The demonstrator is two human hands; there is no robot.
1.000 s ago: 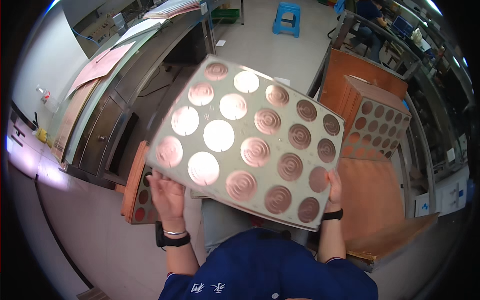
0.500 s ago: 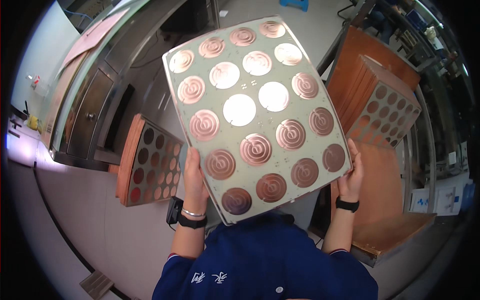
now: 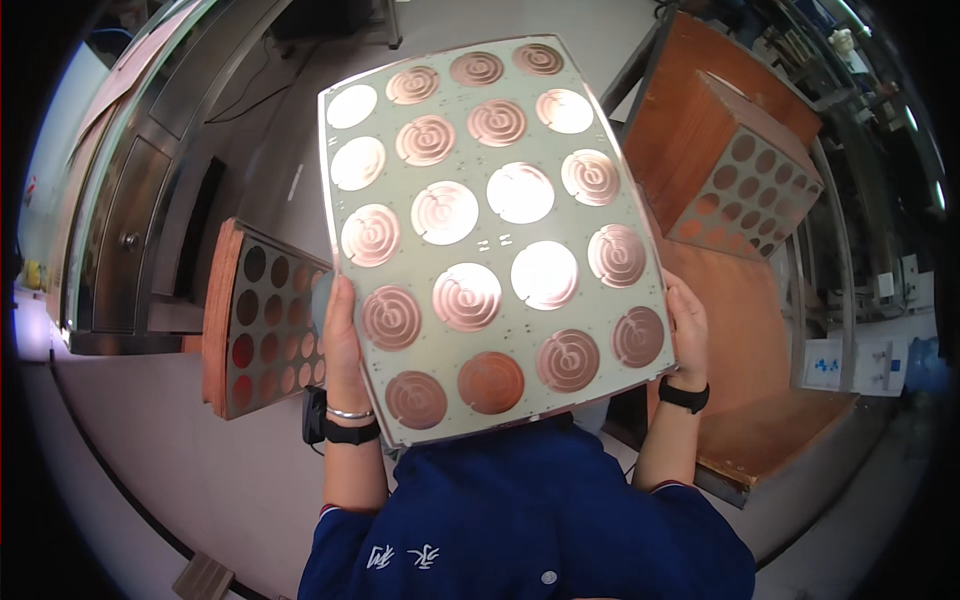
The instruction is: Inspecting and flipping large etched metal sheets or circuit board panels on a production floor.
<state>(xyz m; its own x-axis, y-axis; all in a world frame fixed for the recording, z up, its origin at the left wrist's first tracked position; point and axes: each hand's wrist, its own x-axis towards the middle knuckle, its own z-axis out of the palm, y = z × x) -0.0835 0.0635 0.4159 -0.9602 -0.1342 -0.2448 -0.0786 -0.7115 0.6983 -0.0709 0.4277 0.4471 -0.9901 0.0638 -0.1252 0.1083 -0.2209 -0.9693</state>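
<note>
Between my two hands is a large, pale green circuit board panel (image 3: 505, 150) with rows of round copper coil patterns, several of them glaring white with reflected light. My left hand (image 3: 343, 325) grips its left edge near the lower corner, thumb along the side. At the lower right edge my right hand (image 3: 686, 325) is closed on the panel in the same way. The fingers of both hands are partly hidden behind it. The panel is held up in front of my body, tilted slightly, with its patterned face toward me.
A stack of similar panels (image 3: 262, 320) leans at the left, beside a metal cabinet (image 3: 130, 240). Another stack (image 3: 745, 190) rests on an orange-brown wooden rack (image 3: 730, 330) at the right. A blue object (image 3: 928, 368) is near the far right edge.
The panel has turned to sit straighter and shifted slightly left, and the glare has moved across its coils. Both hands keep hold of it. The surroundings have shifted in view.
</note>
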